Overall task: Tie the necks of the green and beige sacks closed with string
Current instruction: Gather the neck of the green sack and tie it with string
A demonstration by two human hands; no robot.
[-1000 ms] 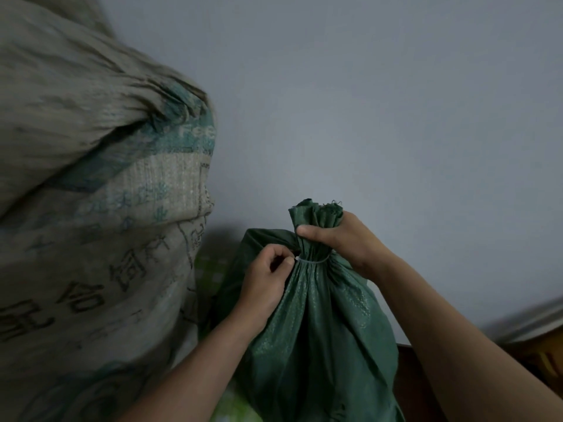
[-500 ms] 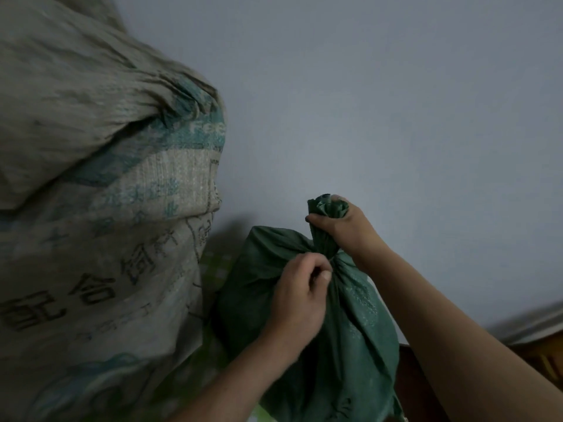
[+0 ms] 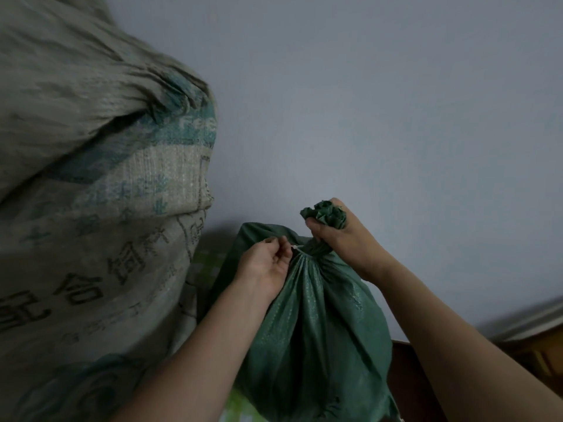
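Far to the left of the green sack [image 3: 320, 324] stands the beige sack [image 3: 100, 208], much bulkier. Its woven cloth is printed with teal bands and dark characters, and it bulges over toward the green sack's left shoulder. I cannot tell whether its neck is tied, because its top runs out of view. In the gap between the two sacks a strip of pale green checked cloth [image 3: 207, 263] shows, low behind the green sack's left side.

The left hand [image 3: 265, 263] is at the left of the green sack's neck. Its fingers [image 3: 275, 243] are curled and pinch the end of a thin white string [image 3: 300, 249]. The string runs from that pinch to the neck and wraps round it, just under the gathered cloth and above the pleats that fan down the body of the sack.

The right hand [image 3: 344, 239] is at the right of the neck, above the string. Its fingers are closed round the bunched neck, and the crumpled mouth of the sack sticks up out of the fist.

Behind and above the green sack is a plain grey-blue wall [image 3: 396, 117]. To the sack's lower right lie a dark brown surface [image 3: 408, 376] and, farther right, an edge of orange-brown wood [image 3: 545, 354].
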